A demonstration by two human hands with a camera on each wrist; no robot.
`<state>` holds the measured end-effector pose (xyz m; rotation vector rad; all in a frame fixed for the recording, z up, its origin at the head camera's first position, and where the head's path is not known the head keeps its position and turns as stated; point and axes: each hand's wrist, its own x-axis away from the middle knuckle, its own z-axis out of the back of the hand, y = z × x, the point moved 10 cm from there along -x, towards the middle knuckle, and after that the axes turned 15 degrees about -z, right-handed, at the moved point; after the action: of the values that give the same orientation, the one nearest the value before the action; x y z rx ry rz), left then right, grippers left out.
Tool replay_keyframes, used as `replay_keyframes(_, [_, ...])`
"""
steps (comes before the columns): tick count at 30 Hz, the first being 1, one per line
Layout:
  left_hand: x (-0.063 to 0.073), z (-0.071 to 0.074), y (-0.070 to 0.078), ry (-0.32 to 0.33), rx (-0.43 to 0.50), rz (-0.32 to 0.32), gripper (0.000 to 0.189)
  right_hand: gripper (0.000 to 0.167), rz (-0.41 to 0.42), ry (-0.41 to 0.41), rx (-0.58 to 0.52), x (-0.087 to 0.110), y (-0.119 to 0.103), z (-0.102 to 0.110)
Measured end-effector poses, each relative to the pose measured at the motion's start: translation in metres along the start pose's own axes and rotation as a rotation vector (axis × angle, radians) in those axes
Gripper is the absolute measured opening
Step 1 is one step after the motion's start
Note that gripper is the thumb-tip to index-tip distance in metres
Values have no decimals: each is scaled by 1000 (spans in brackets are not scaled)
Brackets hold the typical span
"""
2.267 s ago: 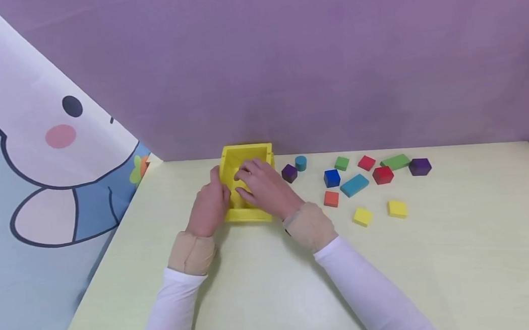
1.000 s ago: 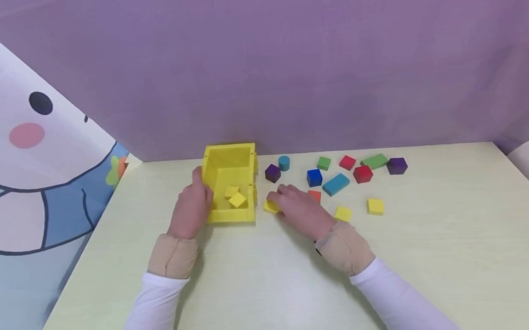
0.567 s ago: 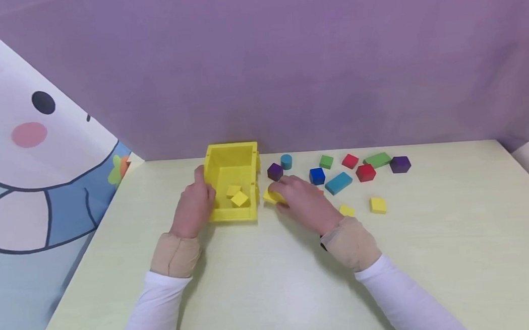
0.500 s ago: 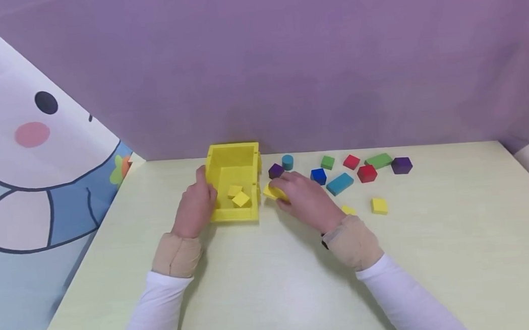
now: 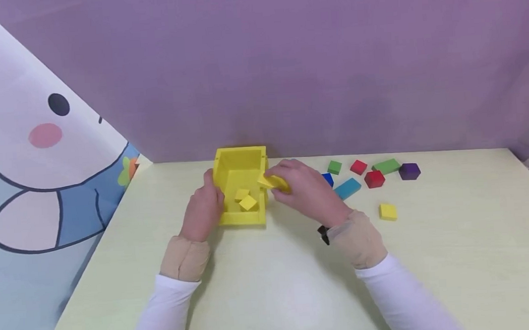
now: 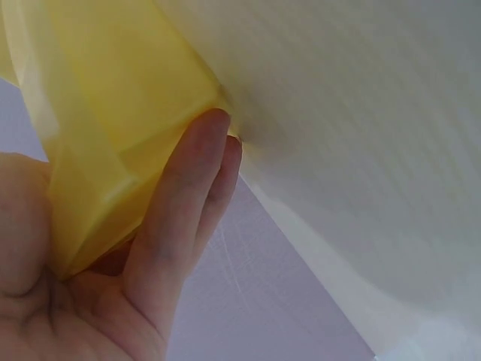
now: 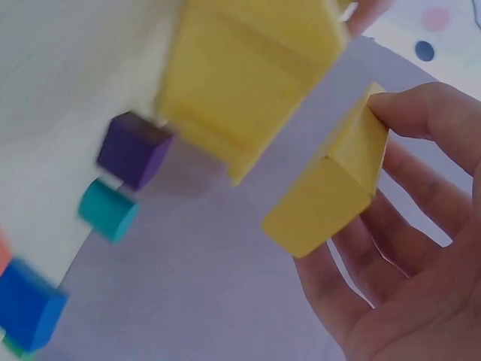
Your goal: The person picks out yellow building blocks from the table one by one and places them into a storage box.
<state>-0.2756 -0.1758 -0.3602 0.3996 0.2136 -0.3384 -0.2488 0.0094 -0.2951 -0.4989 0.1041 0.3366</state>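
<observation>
In the head view, a yellow open-topped box (image 5: 242, 218) stands at the table's back edge. My left hand (image 5: 200, 213) grips its left wall; the left wrist view shows straight fingers (image 6: 176, 203) along one side of the box (image 6: 128, 68) and the thumb on the other. My right hand (image 5: 309, 192) pinches a yellow block (image 5: 275, 182), raised beside the box's right rim. In the right wrist view that block (image 7: 323, 203) is a long rectangular piece between thumb and fingertips. Two small yellow blocks (image 5: 248, 203) lie inside the box.
Right of my right hand lie a blue cube (image 5: 327, 179), a light-blue flat block (image 5: 348, 188), green and red blocks, a purple block (image 5: 409, 171) and a yellow block (image 5: 387, 211). The right wrist view shows a purple cube (image 7: 134, 150) and a teal cylinder (image 7: 107, 210) near the box.
My right hand came out of the box, took a yellow block from the table to its right and lifted it to the right rim. My left hand stayed on the box.
</observation>
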Motion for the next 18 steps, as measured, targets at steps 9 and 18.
replay_keyframes(9, [-2,-3,3,23,15,-11,51,33,20,-18,16,-21,-25,-11])
replay_keyframes(18, [-1,2,6,42,-24,-30,49,32,40,-60,67,-50,-39,-32])
